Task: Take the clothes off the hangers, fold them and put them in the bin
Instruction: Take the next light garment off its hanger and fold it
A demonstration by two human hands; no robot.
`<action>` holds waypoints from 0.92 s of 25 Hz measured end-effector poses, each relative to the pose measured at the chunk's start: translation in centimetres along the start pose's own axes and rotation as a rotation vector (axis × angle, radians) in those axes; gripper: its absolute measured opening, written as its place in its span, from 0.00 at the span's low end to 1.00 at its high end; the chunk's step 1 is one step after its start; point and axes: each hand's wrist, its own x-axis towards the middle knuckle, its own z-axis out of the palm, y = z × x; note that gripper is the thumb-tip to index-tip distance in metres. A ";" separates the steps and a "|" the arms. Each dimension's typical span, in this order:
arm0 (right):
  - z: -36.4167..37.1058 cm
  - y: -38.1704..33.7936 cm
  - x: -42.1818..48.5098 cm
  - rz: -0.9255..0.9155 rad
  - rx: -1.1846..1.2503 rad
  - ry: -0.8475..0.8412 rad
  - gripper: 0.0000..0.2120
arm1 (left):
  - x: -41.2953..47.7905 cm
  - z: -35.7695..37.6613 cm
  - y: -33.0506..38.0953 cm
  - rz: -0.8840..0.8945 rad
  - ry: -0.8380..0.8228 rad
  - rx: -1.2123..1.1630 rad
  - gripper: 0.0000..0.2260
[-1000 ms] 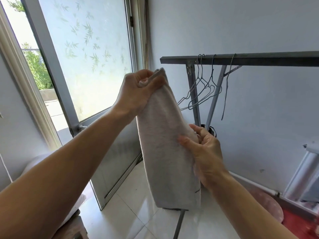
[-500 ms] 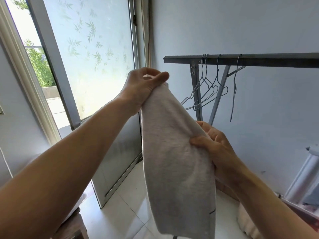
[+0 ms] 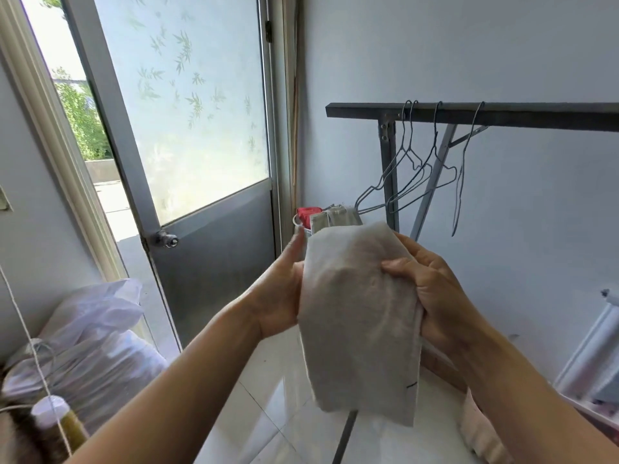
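Cloth (image 3: pixel 358 313), held high by its top a second ago, now hangs doubled at centre, left grip (image 3: pixel 279 296) flat against its 9 o'clock edge, right grip (image 3: pixel 435 289) pinching its 3 o'clock edge; it looks nearly ready for the bin (image 3: pixel 296 222) at 12 o'clock.

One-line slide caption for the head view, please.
Left hand and right hand fold a beige garment in mid-air beside bare wire hangers on a rack.

Your beige garment (image 3: pixel 358 313) looks like soft matt knit cloth, slightly fuzzy. The hangers (image 3: pixel 412 169) are thin bare wire, the rail (image 3: pixel 502 112) dull dark metal. The floor tiles (image 3: pixel 278 406) are glossy white, the door glass (image 3: pixel 187 112) frosted, and the bag (image 3: pixel 97 316) is thin crinkly plastic.
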 end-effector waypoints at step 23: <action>-1.8 -1.1 0.4 -0.084 -0.362 -0.055 0.12 | -2.3 0.6 1.8 0.584 0.329 0.765 0.14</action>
